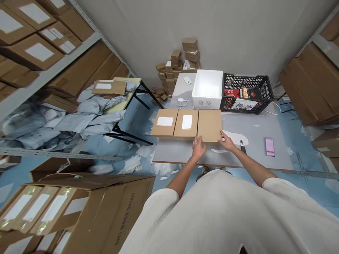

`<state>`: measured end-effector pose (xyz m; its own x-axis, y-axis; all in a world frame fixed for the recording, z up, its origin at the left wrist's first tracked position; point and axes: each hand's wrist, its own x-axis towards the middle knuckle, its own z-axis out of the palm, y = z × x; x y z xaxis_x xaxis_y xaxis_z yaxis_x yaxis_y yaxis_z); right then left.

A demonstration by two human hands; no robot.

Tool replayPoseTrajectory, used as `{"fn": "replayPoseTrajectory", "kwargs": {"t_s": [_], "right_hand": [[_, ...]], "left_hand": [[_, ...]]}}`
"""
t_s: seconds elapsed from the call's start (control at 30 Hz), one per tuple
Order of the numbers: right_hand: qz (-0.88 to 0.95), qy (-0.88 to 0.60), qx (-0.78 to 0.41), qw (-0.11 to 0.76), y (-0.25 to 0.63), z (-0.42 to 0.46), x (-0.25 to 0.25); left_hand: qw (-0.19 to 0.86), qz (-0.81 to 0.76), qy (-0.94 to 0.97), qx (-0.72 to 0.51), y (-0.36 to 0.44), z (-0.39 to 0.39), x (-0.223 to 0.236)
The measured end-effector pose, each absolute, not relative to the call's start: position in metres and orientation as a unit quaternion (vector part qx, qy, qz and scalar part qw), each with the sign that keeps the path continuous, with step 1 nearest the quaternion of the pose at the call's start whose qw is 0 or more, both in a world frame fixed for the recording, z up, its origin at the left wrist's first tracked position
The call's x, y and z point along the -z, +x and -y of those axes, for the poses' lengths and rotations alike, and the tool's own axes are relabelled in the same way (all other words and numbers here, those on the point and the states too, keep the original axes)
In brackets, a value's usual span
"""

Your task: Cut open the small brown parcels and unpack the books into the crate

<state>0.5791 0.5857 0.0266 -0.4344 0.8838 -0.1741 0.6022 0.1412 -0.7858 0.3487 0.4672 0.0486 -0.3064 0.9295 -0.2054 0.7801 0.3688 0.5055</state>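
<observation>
Three flat brown cardboard boxes lie side by side on the grey table [254, 141]. The left box [164, 122] and the middle box [186, 122] each carry a white label. The right box [209, 125] has a plain top. My left hand [198, 146] rests at the near edge of the right box, by its left corner. My right hand [226, 141] touches that box's near right corner, fingers against the side.
Behind the boxes stand a white foam box [208, 88] and a black plastic crate [247, 92]. A black knife [243, 146] and a pink slip [269, 146] lie to the right. A large open carton [79, 208] with labelled boxes sits near left; small boxes are stacked by the wall.
</observation>
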Motion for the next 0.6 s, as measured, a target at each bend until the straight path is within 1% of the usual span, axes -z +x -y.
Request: {"fn": "replayPoseTrajectory", "kwargs": {"t_s": [0.1, 0.13, 0.3, 0.5, 0.6], "right_hand": [[0.729, -0.511, -0.426, 0.16, 0.588, -0.586, -0.029], [0.728, -0.519, -0.419, 0.16, 0.591, -0.587, -0.029], [0.724, -0.559, -0.367, 0.17, 0.605, -0.601, -0.024], [0.769, -0.533, -0.303, 0.182, 0.599, -0.656, -0.021], [0.781, -0.522, -0.292, 0.18, 0.589, -0.688, -0.021]], "left_hand": [[0.187, -0.774, 0.577, -0.184, 0.353, -0.457, -0.06], [0.186, -0.757, 0.595, -0.195, 0.354, -0.455, -0.062], [0.228, -0.733, 0.604, -0.212, 0.357, -0.455, -0.064], [0.253, -0.723, 0.601, -0.227, 0.357, -0.458, -0.053], [0.266, -0.712, 0.601, -0.25, 0.363, -0.459, -0.049]]}}
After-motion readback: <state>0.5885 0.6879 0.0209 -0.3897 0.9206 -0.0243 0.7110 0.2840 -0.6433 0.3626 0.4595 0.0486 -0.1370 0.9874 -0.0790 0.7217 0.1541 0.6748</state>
